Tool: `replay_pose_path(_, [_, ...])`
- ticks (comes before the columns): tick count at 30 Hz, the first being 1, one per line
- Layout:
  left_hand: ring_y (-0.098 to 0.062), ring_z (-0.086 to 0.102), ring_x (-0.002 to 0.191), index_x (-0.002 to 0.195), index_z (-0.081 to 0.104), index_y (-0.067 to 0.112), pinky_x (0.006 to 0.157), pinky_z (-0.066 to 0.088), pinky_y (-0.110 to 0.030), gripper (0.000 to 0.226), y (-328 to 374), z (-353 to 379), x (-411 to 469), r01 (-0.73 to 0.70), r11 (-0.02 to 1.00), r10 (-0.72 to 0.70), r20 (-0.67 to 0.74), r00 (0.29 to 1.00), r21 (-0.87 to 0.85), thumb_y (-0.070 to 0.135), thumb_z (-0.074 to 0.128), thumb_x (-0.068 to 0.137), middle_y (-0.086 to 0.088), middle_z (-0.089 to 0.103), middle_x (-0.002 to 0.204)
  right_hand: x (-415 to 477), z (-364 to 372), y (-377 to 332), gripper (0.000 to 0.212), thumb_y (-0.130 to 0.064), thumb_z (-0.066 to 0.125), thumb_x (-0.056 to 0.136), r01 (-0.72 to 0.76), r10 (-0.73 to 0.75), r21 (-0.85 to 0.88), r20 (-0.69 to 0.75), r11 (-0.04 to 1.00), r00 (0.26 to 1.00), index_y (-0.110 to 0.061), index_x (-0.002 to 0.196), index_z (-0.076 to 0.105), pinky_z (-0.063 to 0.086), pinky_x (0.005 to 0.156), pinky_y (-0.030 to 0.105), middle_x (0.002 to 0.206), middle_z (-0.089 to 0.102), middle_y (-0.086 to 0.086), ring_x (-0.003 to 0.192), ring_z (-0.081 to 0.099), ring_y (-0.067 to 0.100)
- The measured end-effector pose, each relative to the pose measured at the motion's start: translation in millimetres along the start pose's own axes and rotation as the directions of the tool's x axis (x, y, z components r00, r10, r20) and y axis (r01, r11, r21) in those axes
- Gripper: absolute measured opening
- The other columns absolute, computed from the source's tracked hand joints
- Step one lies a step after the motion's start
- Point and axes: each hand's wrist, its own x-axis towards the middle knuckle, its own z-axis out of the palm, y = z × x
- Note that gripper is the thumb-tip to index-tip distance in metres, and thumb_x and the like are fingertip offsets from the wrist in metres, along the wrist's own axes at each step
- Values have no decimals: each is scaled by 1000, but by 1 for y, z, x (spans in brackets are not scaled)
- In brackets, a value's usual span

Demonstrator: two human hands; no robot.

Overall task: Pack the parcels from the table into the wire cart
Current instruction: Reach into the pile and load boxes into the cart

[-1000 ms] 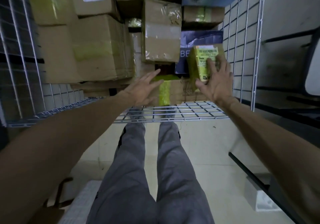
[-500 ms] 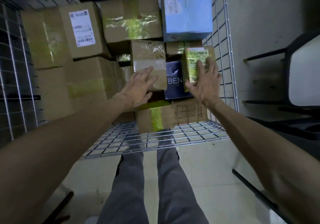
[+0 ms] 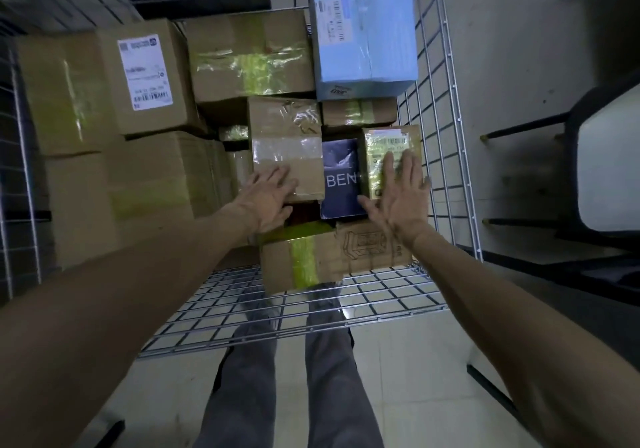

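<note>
The wire cart (image 3: 446,156) in front of me is stacked with cardboard parcels. My right hand (image 3: 398,198) lies spread over a small parcel with a yellow-green label (image 3: 388,146), thumb at its lower left corner. That parcel sits against the cart's right wall, beside a dark blue box (image 3: 341,184). My left hand (image 3: 270,198) rests flat, fingers apart, on the near edge of a brown box with clear tape (image 3: 285,142). Below both hands lies a brown box with a yellow-green tape band (image 3: 311,260).
A light blue box (image 3: 363,28) tops the stack at the back right. A box with a white shipping label (image 3: 145,73) sits at the left. The cart's wire shelf (image 3: 294,312) juts toward my legs. A dark chair with a white seat (image 3: 609,167) stands to the right.
My view has lifted and closed in on the stack. My right hand carried the small labelled parcel up against the right wall. My left hand moved onto the taped brown box.
</note>
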Motion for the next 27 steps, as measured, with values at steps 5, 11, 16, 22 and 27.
replay_pose_path(5, [-29, 9, 151, 156, 20, 19, 122, 11, -40, 67, 7, -22, -26, -33, 992, 23, -78, 997, -126, 34, 50, 99, -11, 3, 165, -14, -36, 3, 87, -64, 33, 97, 71, -57, -153, 95, 986, 994, -14, 157, -7, 22, 115, 64, 163, -6, 21, 150, 3, 41])
replay_pose_path(11, [-37, 24, 146, 148, 36, 40, 119, 26, -51, 58, -20, -64, -78, -28, 957, -11, -132, 991, -289, 36, 56, 95, -14, 21, 162, -58, -109, -15, 72, -50, 37, 102, 231, -169, -385, 189, 894, 967, -16, 157, 6, 25, 114, 63, 164, 4, 19, 147, 17, 40])
replay_pose_path(16, [-34, 32, 143, 143, 44, 45, 116, 25, -60, 50, -38, -121, -141, -58, 929, -28, -226, 974, -365, 44, 58, 95, -12, 37, 155, -112, -189, -40, 60, -37, 45, 101, 224, -182, -263, 175, 938, 968, -17, 152, 22, 32, 110, 54, 159, 18, 18, 142, 28, 38])
replay_pose_path(22, [-32, 25, 146, 150, 39, 24, 119, 20, -50, 62, -34, -216, -256, 53, 961, -172, -438, 882, -272, 54, 45, 96, -12, 28, 159, -140, -286, -73, 61, -44, 52, 97, 205, -204, 37, -26, 978, 979, -15, 147, 32, 45, 101, 51, 145, 37, 17, 129, 44, 37])
replay_pose_path(27, [-26, 28, 144, 149, 41, 26, 119, 19, -44, 59, -49, -254, -317, 176, 942, -311, -544, 779, -287, 55, 45, 98, -8, 29, 159, -137, -367, -99, 65, -41, 55, 97, 314, -290, 127, -175, 941, 941, -11, 150, 32, 40, 104, 45, 148, 36, 19, 133, 41, 38])
